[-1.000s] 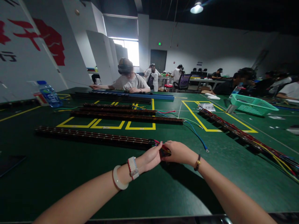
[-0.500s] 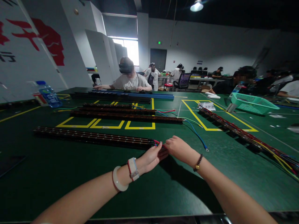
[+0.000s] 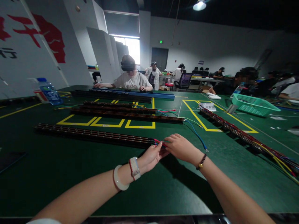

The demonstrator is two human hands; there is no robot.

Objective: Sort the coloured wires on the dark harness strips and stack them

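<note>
A long dark terminal strip (image 3: 93, 135) lies across the green table (image 3: 58, 174) in front of me. Short red and blue wires (image 3: 157, 142) stick out of its right end. My left hand (image 3: 151, 156), with a watch and a white bangle on the wrist, pinches at those wires. My right hand (image 3: 181, 147), with a bead bracelet, meets it from the right, fingers closed on the same wire ends. What exactly sits between the fingertips is hidden.
More dark strips (image 3: 126, 115) lie in yellow taped boxes further back, another strip with yellow wires (image 3: 245, 140) runs to the right. A loose blue wire (image 3: 198, 137), a water bottle (image 3: 49, 92) at left, a green basket (image 3: 253, 105) at right. Other people sit at the far side.
A dark piece seen between my hands a second ago is out of sight. My right hand has shifted slightly left and up to the strip's end; the left stays put.
</note>
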